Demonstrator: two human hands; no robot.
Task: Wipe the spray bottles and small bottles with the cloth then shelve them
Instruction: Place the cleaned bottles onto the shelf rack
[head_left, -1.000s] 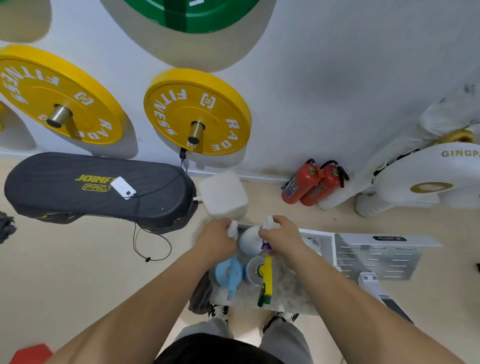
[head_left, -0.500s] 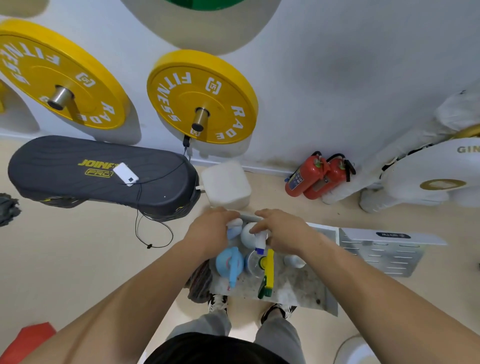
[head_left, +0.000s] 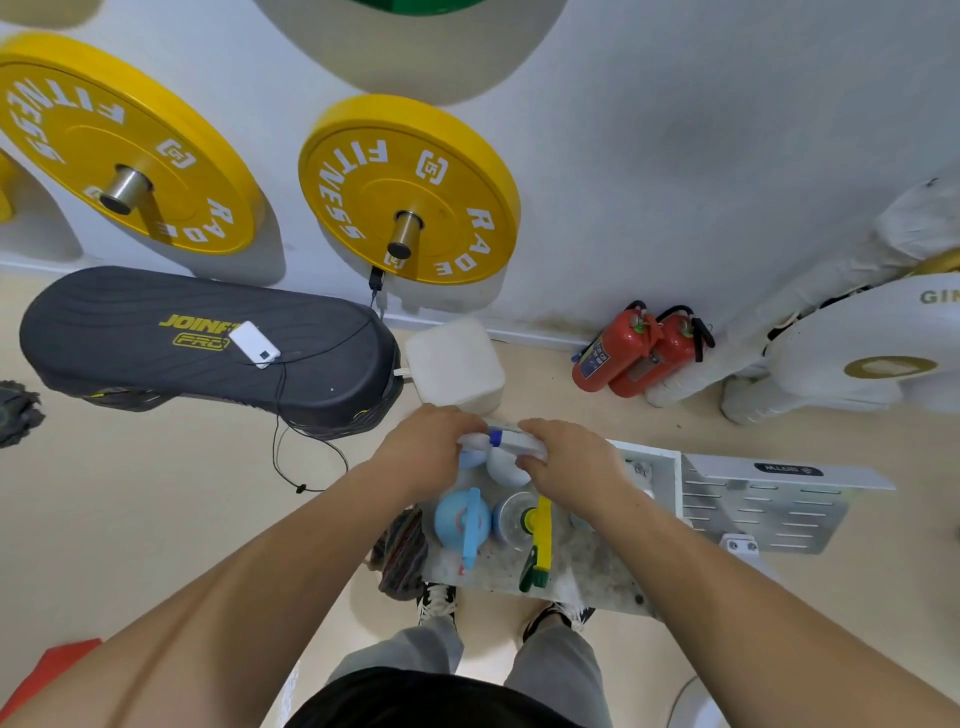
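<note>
We hold small white bottle (head_left: 496, 440) over counter's (head_left: 587, 577) far edge, left hand (head_left: 431, 452) and right hand (head_left: 566, 460) both curled round it. Wiping seems midway: blue spray bottle (head_left: 461, 517), yellow-trigger sprayer (head_left: 540, 535) wait nearer us, unshelved. Striped cloth (head_left: 402, 551) lies at counter's left edge.

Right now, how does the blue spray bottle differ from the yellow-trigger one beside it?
The blue spray bottle is opaque blue with a pale blue trigger; the yellow-trigger spray bottle looks clear-grey, its trigger yellow with a green tip. The blue spray bottle stands nearer the left hand, the yellow-trigger spray bottle nearer the right hand. Both stand upright on the speckled shelf, untouched; the hands grip a white bottle.
</note>
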